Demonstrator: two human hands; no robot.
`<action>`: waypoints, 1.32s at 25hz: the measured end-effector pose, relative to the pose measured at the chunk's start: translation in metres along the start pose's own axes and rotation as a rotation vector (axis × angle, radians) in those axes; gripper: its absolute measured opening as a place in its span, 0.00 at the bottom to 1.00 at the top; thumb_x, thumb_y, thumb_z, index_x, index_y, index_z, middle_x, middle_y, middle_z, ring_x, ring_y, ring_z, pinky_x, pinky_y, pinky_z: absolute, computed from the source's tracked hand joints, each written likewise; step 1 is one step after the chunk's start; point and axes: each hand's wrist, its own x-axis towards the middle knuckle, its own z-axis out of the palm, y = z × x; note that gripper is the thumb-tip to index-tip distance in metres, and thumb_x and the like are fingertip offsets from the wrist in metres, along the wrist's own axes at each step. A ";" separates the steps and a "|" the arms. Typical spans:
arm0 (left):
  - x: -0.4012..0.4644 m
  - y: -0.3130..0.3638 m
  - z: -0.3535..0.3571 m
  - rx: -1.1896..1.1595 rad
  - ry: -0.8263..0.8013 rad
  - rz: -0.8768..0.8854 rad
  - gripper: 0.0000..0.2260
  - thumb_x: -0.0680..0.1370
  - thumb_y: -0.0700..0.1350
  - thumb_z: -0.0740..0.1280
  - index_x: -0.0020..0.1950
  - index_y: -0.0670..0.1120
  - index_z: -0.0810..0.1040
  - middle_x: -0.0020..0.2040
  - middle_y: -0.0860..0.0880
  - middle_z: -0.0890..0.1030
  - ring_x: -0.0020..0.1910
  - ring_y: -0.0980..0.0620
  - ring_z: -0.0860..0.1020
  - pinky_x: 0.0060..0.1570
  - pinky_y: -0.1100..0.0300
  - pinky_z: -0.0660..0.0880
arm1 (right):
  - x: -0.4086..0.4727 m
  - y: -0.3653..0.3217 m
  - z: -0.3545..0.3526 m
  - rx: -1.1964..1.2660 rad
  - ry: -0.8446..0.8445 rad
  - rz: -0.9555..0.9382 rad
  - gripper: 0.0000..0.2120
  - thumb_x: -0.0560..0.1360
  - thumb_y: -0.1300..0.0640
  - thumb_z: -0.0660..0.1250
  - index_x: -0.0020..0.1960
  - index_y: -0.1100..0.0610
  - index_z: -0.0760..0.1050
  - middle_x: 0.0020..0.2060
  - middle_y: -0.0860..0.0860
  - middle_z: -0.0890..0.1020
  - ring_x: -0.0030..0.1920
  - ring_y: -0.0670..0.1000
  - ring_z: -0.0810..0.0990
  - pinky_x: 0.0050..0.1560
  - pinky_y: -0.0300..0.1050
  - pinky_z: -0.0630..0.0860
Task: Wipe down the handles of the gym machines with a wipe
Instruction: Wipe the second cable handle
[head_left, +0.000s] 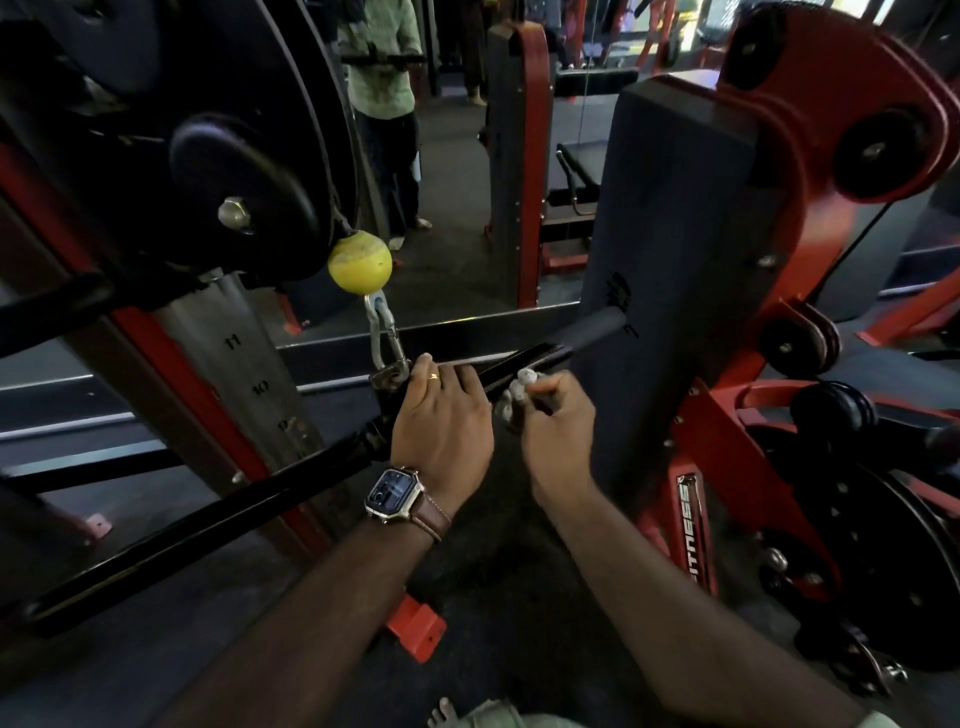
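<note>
Red-and-black cable machine (779, 218) fills the view; numbered weight stack (249, 364) on the left w/ a yellow ball (359, 262) stopper above a carabiner (387, 343). The carabiner clips to a long black bar (208, 512) running diagonally, lower left to upper right, ending in a grip (597, 327). Left hand (441, 421) sits on the bar by the clip, fingers (457, 376) curled over it, prob. to steady the hanging bar vs. swinging. Right hand (558, 431) pinches a crumpled white wipe (519, 389) btwn thumb and fingertips, wipe pressed to the bar just right of the left hand, short of the grip. Judged: mid-wipe, grip end left to do.
</note>
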 end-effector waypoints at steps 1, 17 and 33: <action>0.000 -0.001 -0.003 0.010 -0.021 0.008 0.19 0.81 0.52 0.59 0.60 0.39 0.77 0.53 0.40 0.83 0.59 0.42 0.79 0.74 0.50 0.56 | 0.000 -0.001 0.002 0.204 0.032 0.171 0.06 0.76 0.72 0.67 0.49 0.63 0.77 0.47 0.55 0.83 0.49 0.51 0.83 0.50 0.46 0.82; 0.019 0.008 -0.008 -0.070 -0.145 0.062 0.12 0.81 0.38 0.58 0.63 0.41 0.73 0.54 0.42 0.80 0.51 0.43 0.80 0.44 0.50 0.76 | 0.001 -0.003 -0.009 -0.571 -0.131 -0.535 0.12 0.74 0.64 0.65 0.56 0.59 0.82 0.52 0.53 0.81 0.51 0.50 0.80 0.52 0.42 0.77; -0.005 0.004 0.008 -0.046 -0.054 0.033 0.09 0.80 0.44 0.67 0.58 0.42 0.77 0.48 0.44 0.80 0.45 0.45 0.81 0.41 0.49 0.76 | 0.045 -0.064 -0.013 -1.277 -0.164 -0.488 0.07 0.80 0.59 0.61 0.54 0.58 0.77 0.54 0.53 0.77 0.50 0.54 0.80 0.49 0.50 0.78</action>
